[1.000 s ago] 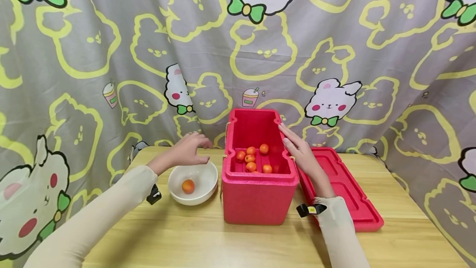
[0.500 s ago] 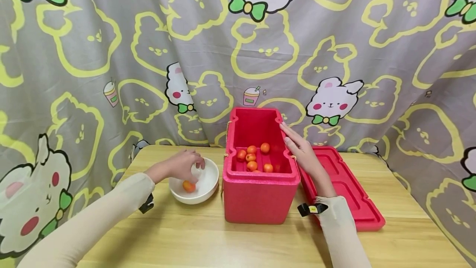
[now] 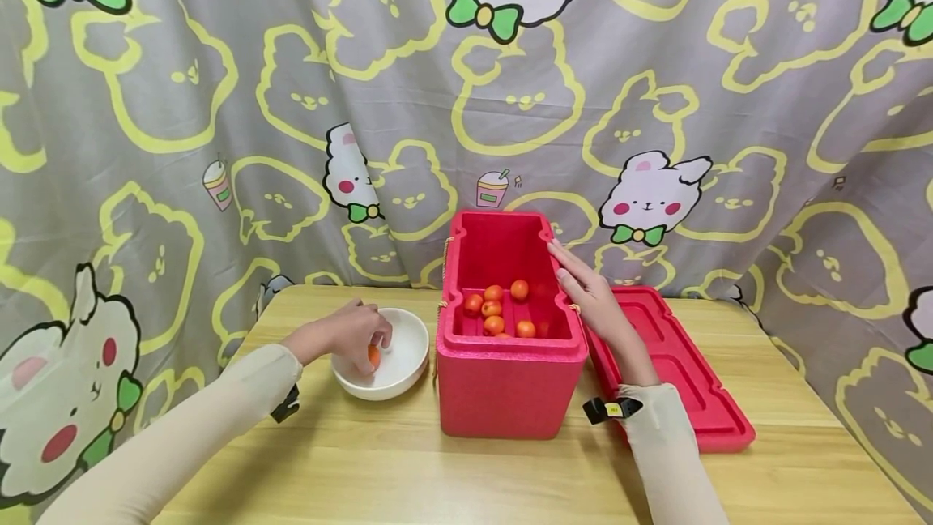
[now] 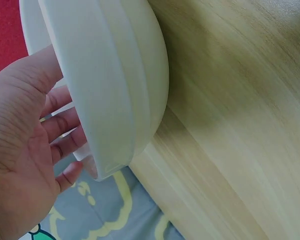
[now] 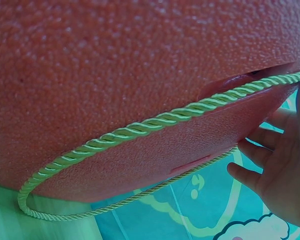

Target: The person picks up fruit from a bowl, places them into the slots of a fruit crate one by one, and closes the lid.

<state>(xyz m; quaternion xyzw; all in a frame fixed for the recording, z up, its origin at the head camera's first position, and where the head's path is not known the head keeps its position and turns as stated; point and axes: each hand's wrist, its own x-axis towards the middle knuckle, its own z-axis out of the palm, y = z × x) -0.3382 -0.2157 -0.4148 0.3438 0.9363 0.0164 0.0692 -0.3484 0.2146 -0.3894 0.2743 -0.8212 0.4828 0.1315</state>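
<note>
My left hand (image 3: 353, 332) reaches into the white bowl (image 3: 408, 351), its thumb and fingers curled round a small orange fruit (image 3: 374, 357). The left wrist view shows that hand (image 4: 27, 120) dipping over the rim of the bowl (image 4: 107, 90), whose wall hides the fingertips and the fruit. My right hand (image 3: 594, 298) rests with straight fingers along the right rim of the red foam box (image 3: 510, 395). Several similar orange fruits (image 3: 493, 325) lie on the floor of that box. In the right wrist view, the fingers (image 5: 260, 150) lie against the red wall near a twisted cord (image 5: 160, 120).
The box's red lid (image 3: 700, 379) lies on the wooden table (image 3: 350, 460) to the right, partly behind my right forearm. A patterned curtain (image 3: 408, 104) hangs right behind the table. Cord handles run along the box's sides.
My left hand has come down from above the bowl into it and taken hold of the orange fruit. The right hand stays on the box rim.
</note>
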